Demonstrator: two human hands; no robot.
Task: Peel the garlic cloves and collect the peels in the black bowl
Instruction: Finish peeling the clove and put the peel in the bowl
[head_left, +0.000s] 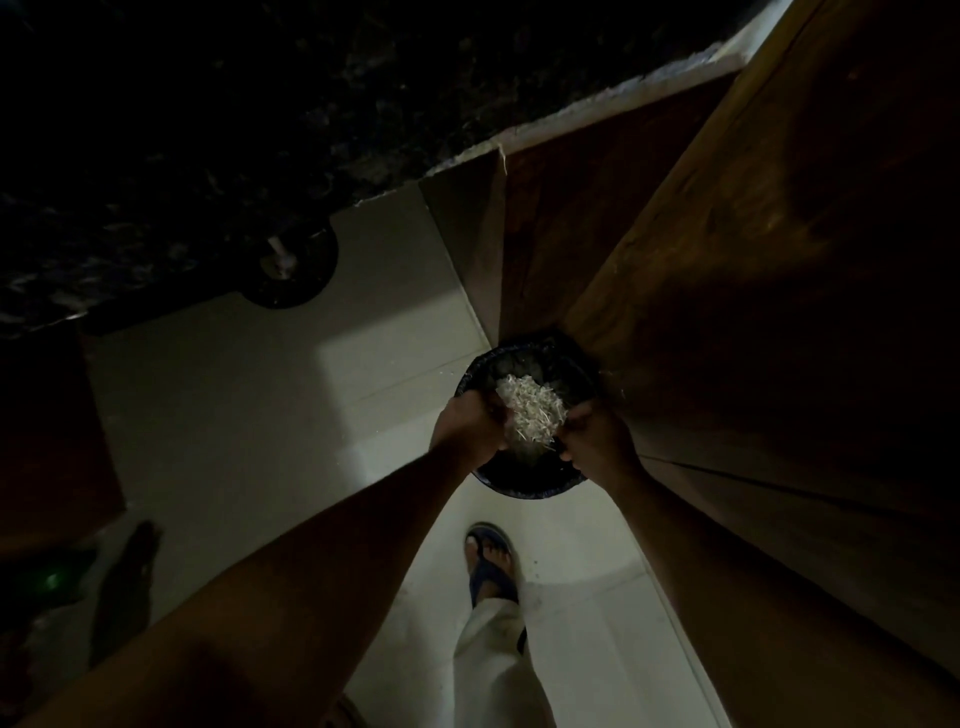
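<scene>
The scene is dim. A black bowl hangs over the pale floor, carried between both hands. My left hand grips its left rim with curled fingers. On the right rim my right hand does the same. A heap of whitish garlic peels fills the middle of the bowl. No garlic cloves show. Beyond the bowl there seems to be a dark round bin lined with a black bag, partly hidden by the bowl.
A wooden door or cabinet stands close on the right. A dark speckled counter overhangs at upper left, with a round dark object under its edge. My sandalled foot is on the tiled floor.
</scene>
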